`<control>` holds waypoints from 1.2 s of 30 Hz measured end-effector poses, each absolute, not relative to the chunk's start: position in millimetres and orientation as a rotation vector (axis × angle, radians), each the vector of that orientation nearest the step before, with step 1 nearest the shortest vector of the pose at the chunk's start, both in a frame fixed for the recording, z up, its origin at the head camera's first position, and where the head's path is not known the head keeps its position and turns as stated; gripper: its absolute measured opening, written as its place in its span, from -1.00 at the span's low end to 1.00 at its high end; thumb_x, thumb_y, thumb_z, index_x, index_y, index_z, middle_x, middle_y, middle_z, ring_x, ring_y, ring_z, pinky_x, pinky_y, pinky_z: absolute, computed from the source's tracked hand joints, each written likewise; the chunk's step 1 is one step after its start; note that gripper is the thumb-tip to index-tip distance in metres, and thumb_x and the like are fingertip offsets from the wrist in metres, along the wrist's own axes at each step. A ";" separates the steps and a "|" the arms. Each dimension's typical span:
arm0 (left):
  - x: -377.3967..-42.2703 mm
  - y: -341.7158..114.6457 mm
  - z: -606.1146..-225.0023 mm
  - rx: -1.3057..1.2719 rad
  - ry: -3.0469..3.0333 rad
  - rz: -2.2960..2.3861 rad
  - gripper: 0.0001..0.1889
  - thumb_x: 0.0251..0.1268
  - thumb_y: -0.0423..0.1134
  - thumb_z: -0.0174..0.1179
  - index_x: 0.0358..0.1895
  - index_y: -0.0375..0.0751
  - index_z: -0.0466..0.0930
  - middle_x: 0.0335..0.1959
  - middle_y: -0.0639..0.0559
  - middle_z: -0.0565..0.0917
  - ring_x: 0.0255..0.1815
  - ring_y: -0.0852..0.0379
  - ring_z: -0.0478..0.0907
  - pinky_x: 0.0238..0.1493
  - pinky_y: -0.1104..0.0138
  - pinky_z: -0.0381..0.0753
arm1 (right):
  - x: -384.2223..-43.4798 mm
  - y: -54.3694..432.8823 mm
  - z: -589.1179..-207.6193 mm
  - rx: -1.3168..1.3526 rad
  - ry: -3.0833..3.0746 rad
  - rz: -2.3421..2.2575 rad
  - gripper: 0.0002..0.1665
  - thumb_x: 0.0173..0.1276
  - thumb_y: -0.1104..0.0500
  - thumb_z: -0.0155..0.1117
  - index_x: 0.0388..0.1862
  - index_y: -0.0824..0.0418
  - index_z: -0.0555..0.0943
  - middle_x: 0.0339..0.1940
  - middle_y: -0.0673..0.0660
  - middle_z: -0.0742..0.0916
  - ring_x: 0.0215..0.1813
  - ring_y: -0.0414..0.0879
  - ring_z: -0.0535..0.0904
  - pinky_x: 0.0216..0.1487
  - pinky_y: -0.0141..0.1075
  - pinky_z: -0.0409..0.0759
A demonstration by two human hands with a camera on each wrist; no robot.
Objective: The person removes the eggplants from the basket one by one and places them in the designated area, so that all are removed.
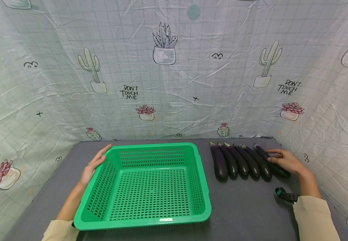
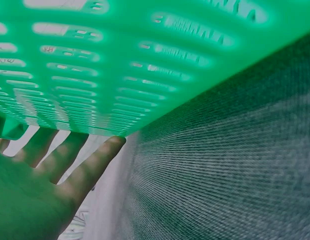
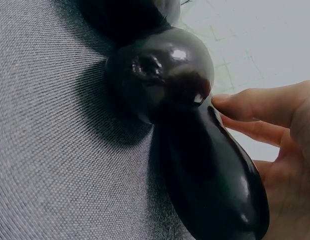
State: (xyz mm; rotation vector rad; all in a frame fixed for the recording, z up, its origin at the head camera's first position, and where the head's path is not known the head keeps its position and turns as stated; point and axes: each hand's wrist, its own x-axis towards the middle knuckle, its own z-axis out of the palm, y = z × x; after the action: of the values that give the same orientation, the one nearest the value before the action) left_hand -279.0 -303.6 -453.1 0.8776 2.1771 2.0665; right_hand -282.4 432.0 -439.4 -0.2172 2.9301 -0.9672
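A green plastic basket (image 1: 154,222) with slotted walls stands at the left and middle of the table, nothing inside it. Along its left side lies my left hand (image 1: 93,166); in the left wrist view its straight fingers (image 2: 97,160) rest against the slotted wall, below the rim. On the right, several dark purple eggplants (image 1: 220,164) lie side by side. My right hand (image 1: 286,161) holds the rightmost eggplant (image 1: 279,170), which slants away from the row. The right wrist view shows the thumb (image 3: 255,104) at this eggplant's upper side, with other fingers partly hidden behind it.
The dark grey table (image 1: 240,211) ends at a printed cloth backdrop (image 1: 186,110), which also rises on both sides. A black strap-like device (image 1: 286,195) sits at the right wrist. A gap of bare tabletop separates the basket from the eggplants.
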 end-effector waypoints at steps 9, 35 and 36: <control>-279.3 -303.6 -452.7 0.881 2.157 2.071 -0.42 0.77 -0.26 -0.49 0.70 -0.30 -0.27 0.53 0.45 0.09 0.48 0.55 0.28 0.33 0.57 0.42 | -281.6 429.3 -436.7 -0.212 2.933 -0.949 -0.43 0.62 0.18 0.10 0.42 0.55 0.38 0.28 0.67 0.54 0.26 0.55 0.54 0.10 0.27 0.62; -281.7 -304.0 -454.3 0.913 2.330 2.014 -0.44 0.74 -0.31 -0.43 0.68 -0.37 -0.13 0.55 0.43 0.14 0.48 0.69 0.07 0.28 0.63 0.18 | -281.1 429.4 -435.2 -0.223 2.940 -0.930 -0.44 0.59 0.21 0.15 0.38 0.57 0.39 0.21 0.68 0.58 0.18 0.51 0.60 0.02 0.21 0.66; -282.1 -304.1 -454.3 0.919 2.340 2.008 -0.44 0.74 -0.31 -0.43 0.67 -0.38 -0.13 0.55 0.42 0.14 0.48 0.69 0.07 0.28 0.63 0.18 | -281.1 429.7 -435.1 -0.222 2.940 -0.931 -0.44 0.58 0.21 0.16 0.38 0.58 0.39 0.20 0.68 0.59 0.18 0.51 0.61 0.02 0.20 0.66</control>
State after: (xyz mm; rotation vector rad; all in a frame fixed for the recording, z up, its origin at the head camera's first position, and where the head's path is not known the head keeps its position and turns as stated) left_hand -282.1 -304.1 -454.3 0.9189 2.3402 2.0084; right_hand -281.1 429.7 -435.1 -0.2218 2.9400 -0.9311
